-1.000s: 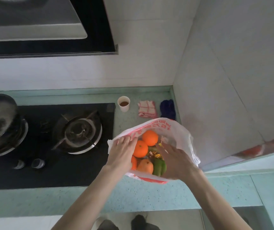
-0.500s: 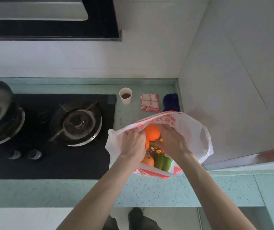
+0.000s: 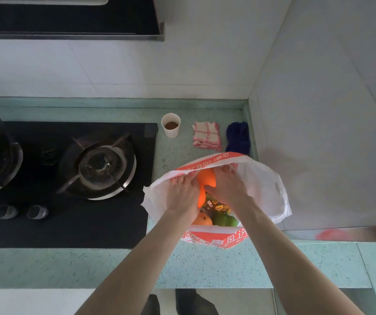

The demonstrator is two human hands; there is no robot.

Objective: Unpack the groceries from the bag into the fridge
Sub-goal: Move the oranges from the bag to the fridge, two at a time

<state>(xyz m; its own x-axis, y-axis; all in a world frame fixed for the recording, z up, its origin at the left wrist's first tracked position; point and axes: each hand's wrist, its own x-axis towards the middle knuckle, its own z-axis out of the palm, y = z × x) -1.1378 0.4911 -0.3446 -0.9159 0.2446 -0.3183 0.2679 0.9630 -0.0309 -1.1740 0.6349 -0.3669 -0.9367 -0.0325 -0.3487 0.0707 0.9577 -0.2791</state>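
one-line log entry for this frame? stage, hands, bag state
stage: reaching into bag | left hand: on oranges | right hand: on oranges | plastic bag: open on counter | fridge: not in view

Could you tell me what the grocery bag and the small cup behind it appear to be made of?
The bag looks like thin plastic film: white, crinkled, slightly see-through, with red print. The cup looks like matte white paper, thin-walled, though it could be plastic.
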